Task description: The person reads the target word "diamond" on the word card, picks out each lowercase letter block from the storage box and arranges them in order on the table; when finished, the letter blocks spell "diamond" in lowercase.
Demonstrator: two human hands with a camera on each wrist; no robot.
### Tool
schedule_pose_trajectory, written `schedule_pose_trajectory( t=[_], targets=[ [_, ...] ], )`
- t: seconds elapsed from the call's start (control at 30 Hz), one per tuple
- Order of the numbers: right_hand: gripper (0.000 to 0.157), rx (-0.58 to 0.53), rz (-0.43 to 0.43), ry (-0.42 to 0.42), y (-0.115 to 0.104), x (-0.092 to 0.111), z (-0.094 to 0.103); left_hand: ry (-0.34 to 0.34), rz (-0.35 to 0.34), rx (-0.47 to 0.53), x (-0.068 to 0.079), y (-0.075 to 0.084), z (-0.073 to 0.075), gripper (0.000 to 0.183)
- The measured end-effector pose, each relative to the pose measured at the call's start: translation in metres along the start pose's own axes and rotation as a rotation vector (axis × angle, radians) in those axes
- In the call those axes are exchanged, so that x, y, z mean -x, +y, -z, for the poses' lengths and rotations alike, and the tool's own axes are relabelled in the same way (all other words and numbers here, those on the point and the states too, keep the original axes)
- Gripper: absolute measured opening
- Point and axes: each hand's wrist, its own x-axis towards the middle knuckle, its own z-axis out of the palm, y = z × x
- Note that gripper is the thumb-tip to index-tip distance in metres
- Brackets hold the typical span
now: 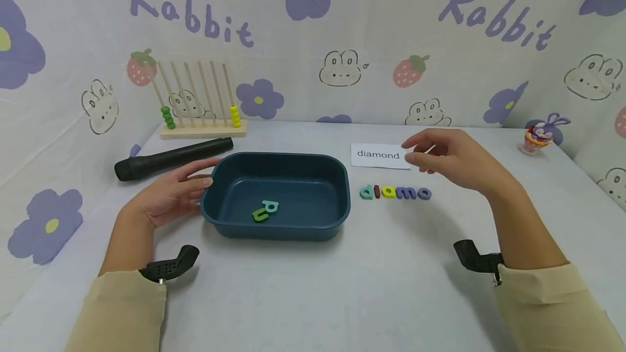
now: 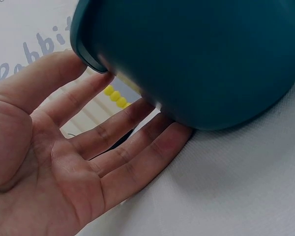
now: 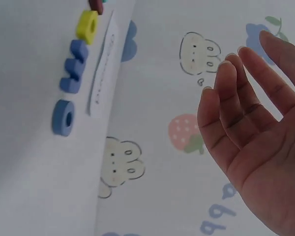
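Observation:
A dark blue-green plastic bin (image 1: 276, 232) stands on the table. My left hand (image 1: 168, 192) lies against the bin's left side; the left wrist view shows its fairly straight fingers (image 2: 123, 152) touching the outer wall and rim. Inside are a teal letter d (image 1: 270, 207) and a green letter n (image 1: 260, 214). Right of the bin, a row of letters spells "diamo", from a teal d (image 1: 366, 192) to a purple-blue o (image 1: 424, 193). Above it lies a white card (image 1: 374, 161) printed "diamond". My right hand (image 1: 452, 156) hovers by the card's right edge, empty, its fingers loosely bent.
A black microphone (image 1: 171, 159) lies behind my left hand. Farther back is a wooden counting frame (image 1: 202, 131) with green and yellow beads. A small rabbit-eared figure in a cup (image 1: 535, 137) stands at the far right. A printed cloth (image 1: 371, 26) hangs behind the table.

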Motion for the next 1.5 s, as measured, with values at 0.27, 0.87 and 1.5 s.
schedule_pose_trajectory(
  t=[0.27,0.87,1.5],
  targets=[
    [0.038,0.002,0.012,-0.065,-0.029,-0.015,-0.003,0.003,0.004,0.000,0.001,0.000,0.000,0.062],
    [0.025,-0.021,0.119,-0.275,-0.074,-0.057,-0.010,0.007,-0.004,-0.008,0.001,0.000,0.000,0.063],
    [0.025,-0.029,0.166,-0.490,-0.114,-0.106,-0.030,0.011,-0.003,-0.005,0.000,0.000,0.000,0.063]
  ],
)
